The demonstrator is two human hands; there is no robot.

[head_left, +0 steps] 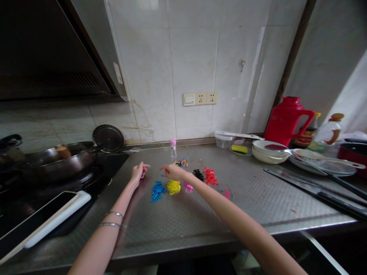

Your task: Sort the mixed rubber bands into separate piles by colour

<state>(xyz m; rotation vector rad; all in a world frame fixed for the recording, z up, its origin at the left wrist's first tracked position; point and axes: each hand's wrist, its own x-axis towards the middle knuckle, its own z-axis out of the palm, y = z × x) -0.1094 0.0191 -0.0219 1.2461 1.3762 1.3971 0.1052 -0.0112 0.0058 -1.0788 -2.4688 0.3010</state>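
My left hand (139, 172) hovers over the steel counter with the index finger stretched out to the right and the other fingers loosely curled; nothing shows in it. Facing it, my right hand (173, 172) points its index finger left. A small blue bit lies just below its fingertips; whether they touch it I cannot tell. Around the right hand are piles of small bands: blue (158, 191), yellow (173, 186), pink (188, 186), black (198, 175) and red (210, 177). Behind it sits a mixed-colour pile (182, 162), partly hidden, near a small clear bottle with a pink top (173, 143).
On the left are a stove with a pan (57, 164) and a white-edged device (57, 217). To the right stand a yellow sponge (239, 149), stacked bowls (268, 156), a red thermos (286, 122) and a long black-handled utensil (304, 185). Tiled wall closes the back.
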